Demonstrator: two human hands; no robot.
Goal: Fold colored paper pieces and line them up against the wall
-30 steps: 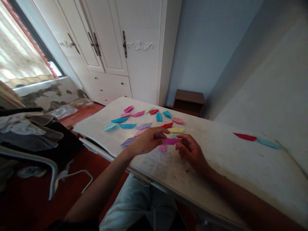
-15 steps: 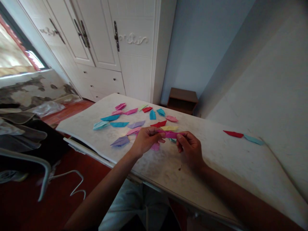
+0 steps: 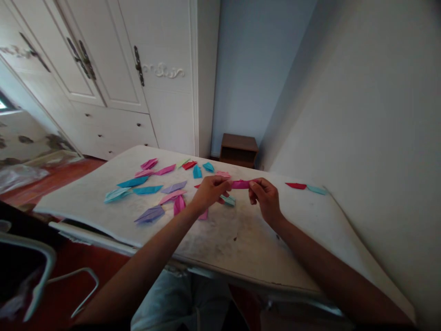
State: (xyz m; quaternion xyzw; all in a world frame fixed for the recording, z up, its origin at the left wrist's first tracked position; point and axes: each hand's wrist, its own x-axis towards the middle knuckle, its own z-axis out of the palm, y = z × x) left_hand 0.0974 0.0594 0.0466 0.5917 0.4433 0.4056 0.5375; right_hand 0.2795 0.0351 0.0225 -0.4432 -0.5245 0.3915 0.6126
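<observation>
Head view: I look forward and down over both bare hands and a pale surface [image 3: 255, 253].
Magenta strip: the folded paper [image 3: 240, 184] is stretched level between the two hands, over the middle of the surface.
Left hand: I see this hand [image 3: 212, 192] pinching the strip's left end, thumb and fingers [image 3: 225, 185] closed on it.
Right hand: this one [image 3: 268, 196] pinches the right end the same way, its other fingers curled under.
Near the left hand: a teal piece [image 3: 229, 201] lies just beneath it; a pink piece [image 3: 204, 215] is partly hidden by the forearm.
Left of the surface: I count many folded papers, among them a purple one [image 3: 150, 214] on the near side, a light blue one [image 3: 117, 194] farthest left, and a lavender one [image 3: 174, 187] between.
Right of the surface: a red piece [image 3: 295, 185] and a pale teal piece [image 3: 316, 190] lie end to end near the wall [image 3: 361, 115].
Far side: a white wardrobe [image 3: 168, 115] stands left, a brown cabinet [image 3: 239, 148] to its right.
Near left: a chair frame [image 3: 44, 257] shows beside the surface.
</observation>
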